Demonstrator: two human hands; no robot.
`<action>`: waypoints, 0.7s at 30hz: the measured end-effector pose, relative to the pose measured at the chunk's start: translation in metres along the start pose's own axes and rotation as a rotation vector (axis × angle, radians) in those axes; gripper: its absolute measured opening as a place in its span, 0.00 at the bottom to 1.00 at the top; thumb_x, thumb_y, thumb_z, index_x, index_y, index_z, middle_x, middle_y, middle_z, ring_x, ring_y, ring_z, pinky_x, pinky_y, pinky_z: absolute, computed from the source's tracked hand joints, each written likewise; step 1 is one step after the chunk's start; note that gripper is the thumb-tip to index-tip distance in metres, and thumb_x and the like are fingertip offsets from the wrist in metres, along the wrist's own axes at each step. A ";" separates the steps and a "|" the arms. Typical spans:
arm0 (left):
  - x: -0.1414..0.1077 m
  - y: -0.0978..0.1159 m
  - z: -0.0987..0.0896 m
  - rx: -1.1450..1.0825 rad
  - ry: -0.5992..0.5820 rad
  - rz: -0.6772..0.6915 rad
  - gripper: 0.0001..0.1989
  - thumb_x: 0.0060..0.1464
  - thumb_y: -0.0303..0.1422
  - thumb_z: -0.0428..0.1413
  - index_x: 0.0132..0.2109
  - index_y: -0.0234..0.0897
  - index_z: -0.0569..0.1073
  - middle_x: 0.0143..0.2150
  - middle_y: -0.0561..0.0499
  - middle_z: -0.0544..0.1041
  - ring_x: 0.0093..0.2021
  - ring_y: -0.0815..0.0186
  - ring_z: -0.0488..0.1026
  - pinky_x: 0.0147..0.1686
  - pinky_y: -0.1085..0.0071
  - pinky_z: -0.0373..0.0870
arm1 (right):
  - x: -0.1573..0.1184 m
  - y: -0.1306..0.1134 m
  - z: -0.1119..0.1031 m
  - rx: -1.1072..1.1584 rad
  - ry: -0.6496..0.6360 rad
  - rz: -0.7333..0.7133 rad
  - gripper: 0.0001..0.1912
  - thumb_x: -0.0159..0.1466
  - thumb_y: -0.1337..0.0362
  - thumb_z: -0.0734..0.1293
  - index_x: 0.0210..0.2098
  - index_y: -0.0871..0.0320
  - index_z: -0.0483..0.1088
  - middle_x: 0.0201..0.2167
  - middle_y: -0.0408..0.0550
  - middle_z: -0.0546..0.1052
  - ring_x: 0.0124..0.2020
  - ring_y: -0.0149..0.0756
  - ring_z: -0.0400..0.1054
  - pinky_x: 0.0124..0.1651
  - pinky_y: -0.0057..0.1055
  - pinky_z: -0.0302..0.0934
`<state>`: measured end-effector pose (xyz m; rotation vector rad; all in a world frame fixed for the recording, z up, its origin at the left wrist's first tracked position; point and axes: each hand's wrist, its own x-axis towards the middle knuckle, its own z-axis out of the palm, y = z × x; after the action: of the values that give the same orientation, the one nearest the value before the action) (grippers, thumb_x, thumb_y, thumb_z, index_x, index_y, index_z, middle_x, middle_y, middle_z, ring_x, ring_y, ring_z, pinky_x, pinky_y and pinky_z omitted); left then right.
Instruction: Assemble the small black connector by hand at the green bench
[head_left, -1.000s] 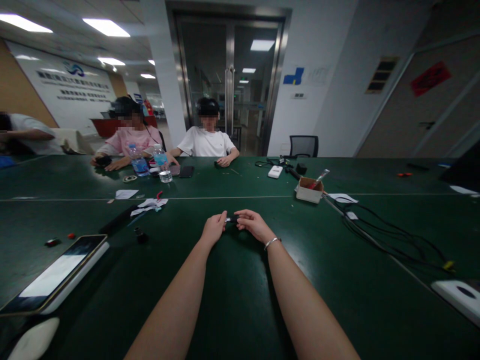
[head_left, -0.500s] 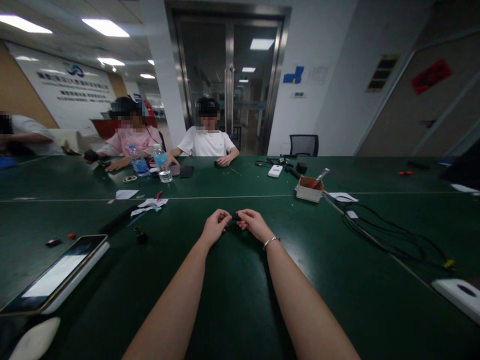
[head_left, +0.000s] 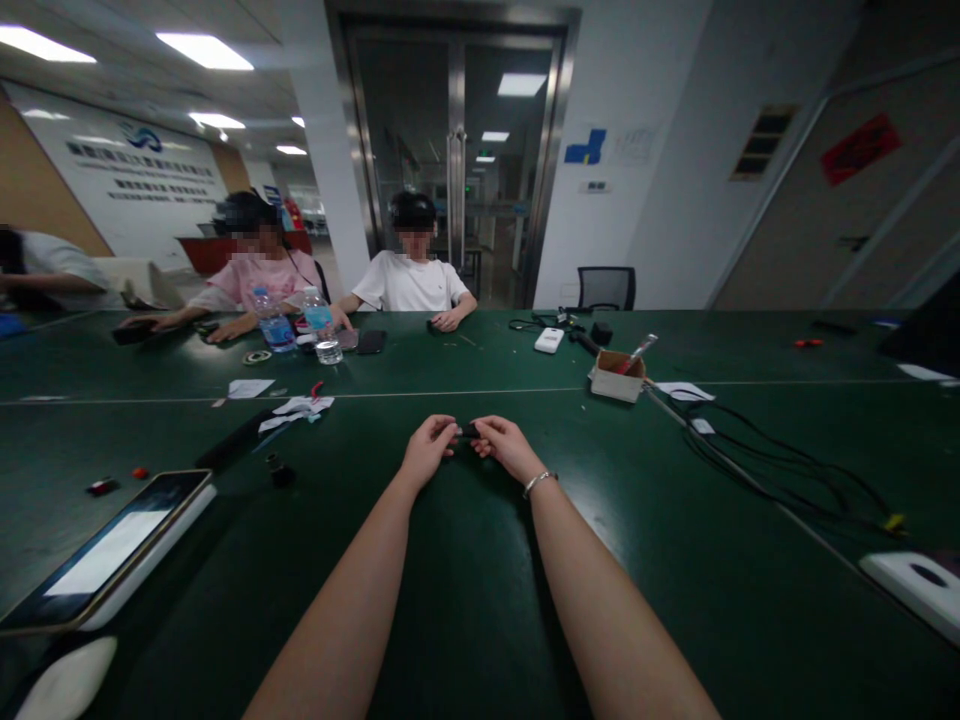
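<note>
Just above the green table (head_left: 465, 560), my left hand (head_left: 430, 450) and my right hand (head_left: 510, 450) meet at a small black object (head_left: 469, 431). My right hand pinches its dark part, and a bracelet circles that wrist. The fingertips of my left hand close on a small light-coloured end at the object's left side. Finer detail of the object is too small to tell.
At the left lie a phone (head_left: 112, 550) on a white block, a small black piece (head_left: 280, 470) and paper scraps (head_left: 296, 410). A small cardboard box (head_left: 617, 378) and black cables (head_left: 787, 470) are at the right. Two bottles (head_left: 324, 330) stand near people seated across.
My left hand has shifted slightly left, and a light-coloured bit now shows between the fingertips. Across the table, the hand of the person in pink has moved left with a dark object.
</note>
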<state>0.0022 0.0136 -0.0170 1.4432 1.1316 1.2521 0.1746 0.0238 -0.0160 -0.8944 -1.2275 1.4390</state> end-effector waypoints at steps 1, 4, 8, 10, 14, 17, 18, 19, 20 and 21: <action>0.001 -0.001 0.000 -0.011 0.010 -0.004 0.19 0.50 0.42 0.56 0.45 0.35 0.70 0.40 0.46 0.74 0.35 0.66 0.73 0.27 0.72 0.70 | 0.000 0.000 0.000 -0.002 0.000 0.002 0.19 0.53 0.55 0.71 0.37 0.63 0.70 0.21 0.45 0.74 0.21 0.26 0.67 0.24 0.23 0.61; 0.000 0.001 -0.001 -0.005 0.023 0.008 0.18 0.48 0.42 0.57 0.44 0.35 0.71 0.37 0.47 0.75 0.33 0.67 0.73 0.26 0.74 0.69 | 0.000 0.001 -0.001 -0.009 -0.002 0.004 0.19 0.54 0.55 0.71 0.37 0.63 0.70 0.21 0.45 0.74 0.21 0.27 0.67 0.24 0.23 0.61; -0.002 0.007 -0.003 -0.010 -0.008 0.021 0.18 0.46 0.39 0.60 0.43 0.35 0.71 0.41 0.45 0.76 0.39 0.64 0.74 0.31 0.72 0.70 | 0.001 0.001 -0.001 -0.014 -0.006 0.001 0.19 0.54 0.55 0.71 0.38 0.63 0.70 0.21 0.46 0.74 0.21 0.27 0.67 0.24 0.23 0.61; -0.002 0.008 -0.004 -0.024 -0.027 0.043 0.17 0.45 0.37 0.61 0.42 0.35 0.72 0.43 0.44 0.76 0.42 0.63 0.74 0.35 0.68 0.71 | 0.002 0.001 -0.001 -0.012 -0.005 0.002 0.19 0.54 0.55 0.71 0.37 0.64 0.70 0.21 0.46 0.74 0.21 0.27 0.67 0.24 0.23 0.61; 0.001 0.003 -0.006 -0.047 -0.009 0.111 0.16 0.42 0.34 0.63 0.40 0.34 0.73 0.41 0.45 0.76 0.42 0.63 0.74 0.46 0.62 0.69 | 0.003 0.003 -0.001 -0.005 0.002 0.004 0.19 0.54 0.55 0.71 0.37 0.64 0.69 0.20 0.45 0.74 0.20 0.27 0.67 0.24 0.24 0.61; 0.002 0.002 -0.006 -0.039 0.019 0.128 0.17 0.40 0.32 0.64 0.40 0.34 0.73 0.41 0.46 0.76 0.41 0.64 0.74 0.49 0.60 0.67 | 0.004 0.004 -0.002 -0.003 0.006 0.007 0.18 0.54 0.55 0.71 0.37 0.64 0.69 0.20 0.46 0.74 0.20 0.27 0.67 0.23 0.23 0.61; 0.002 0.003 -0.006 -0.036 0.026 0.124 0.18 0.40 0.32 0.64 0.41 0.34 0.73 0.42 0.46 0.76 0.42 0.64 0.74 0.50 0.59 0.67 | 0.004 0.004 -0.002 -0.003 0.005 0.009 0.18 0.54 0.55 0.71 0.37 0.64 0.69 0.20 0.46 0.74 0.20 0.27 0.67 0.23 0.23 0.61; 0.001 0.004 -0.006 -0.035 0.031 0.118 0.18 0.39 0.32 0.64 0.41 0.34 0.73 0.42 0.46 0.76 0.42 0.64 0.74 0.50 0.59 0.67 | 0.004 0.004 -0.002 -0.002 0.005 0.010 0.18 0.54 0.56 0.71 0.37 0.64 0.69 0.20 0.46 0.74 0.20 0.27 0.67 0.23 0.23 0.61; 0.001 0.005 -0.006 -0.034 0.034 0.111 0.19 0.39 0.31 0.64 0.41 0.34 0.72 0.42 0.46 0.76 0.42 0.64 0.74 0.50 0.60 0.67 | 0.004 0.003 -0.002 0.000 0.004 0.012 0.18 0.55 0.56 0.71 0.37 0.64 0.69 0.20 0.46 0.74 0.20 0.27 0.67 0.23 0.23 0.61; 0.001 0.005 -0.006 -0.033 0.036 0.103 0.19 0.39 0.31 0.64 0.42 0.34 0.72 0.41 0.46 0.76 0.42 0.64 0.74 0.50 0.60 0.67 | 0.003 0.003 -0.002 0.002 0.003 0.012 0.17 0.55 0.56 0.71 0.37 0.64 0.69 0.20 0.46 0.74 0.20 0.27 0.67 0.23 0.23 0.61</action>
<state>-0.0032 0.0134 -0.0110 1.4744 1.0671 1.3673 0.1748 0.0274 -0.0188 -0.9038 -1.2199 1.4472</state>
